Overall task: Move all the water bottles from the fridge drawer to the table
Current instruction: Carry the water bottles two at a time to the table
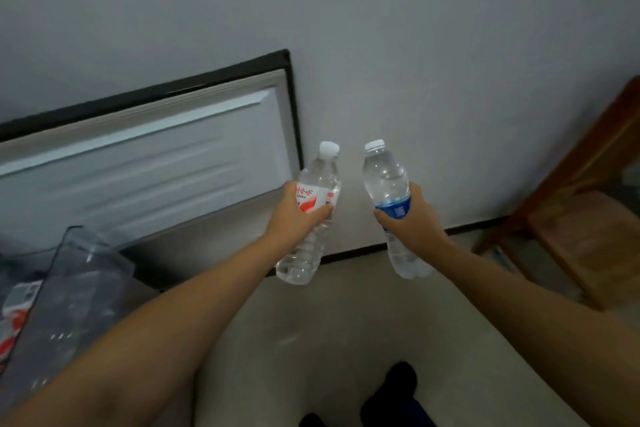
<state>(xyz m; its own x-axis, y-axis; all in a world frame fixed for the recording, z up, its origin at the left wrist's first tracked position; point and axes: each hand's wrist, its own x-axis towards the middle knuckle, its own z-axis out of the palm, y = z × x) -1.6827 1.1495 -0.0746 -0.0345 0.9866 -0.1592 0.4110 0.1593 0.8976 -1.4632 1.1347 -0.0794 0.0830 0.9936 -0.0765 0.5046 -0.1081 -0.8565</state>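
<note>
I see both arms stretched forward, each hand holding one water bottle in the air above the floor [346,322], in front of the wall [415,45].

My left hand [294,215] grips the red bottle [311,218] around its middle, over the label. The fingers [320,211] curl around the front of the label and press on it, so they are wrapped tight on the bottle. This bottle is clear plastic with a white cap, a white label with a red swoosh and red characters, and a ribbed lower half. It leans a little, cap tipped to the right and up.

My right hand [412,218] grips the blue bottle [389,184] the same way, closed around a blue label band at mid-height. It is clear too, with a white cap, a rounded shoulder and a ribbed base that shows below the hand. It leans the other way, cap to the left, so the two caps sit near each other while the bottles stay apart.

To the left, the open fridge door [149,156] shows its pale inner panel with a dark edge. Below it, at the lower left, sits the clear drawer [79,274]; inside I can make out blurred red-and-white labels of more bottles, but I cannot tell how many.

On the right stands a wooden chair [581,229]. A dark shoe [398,388] shows at the bottom.
</note>
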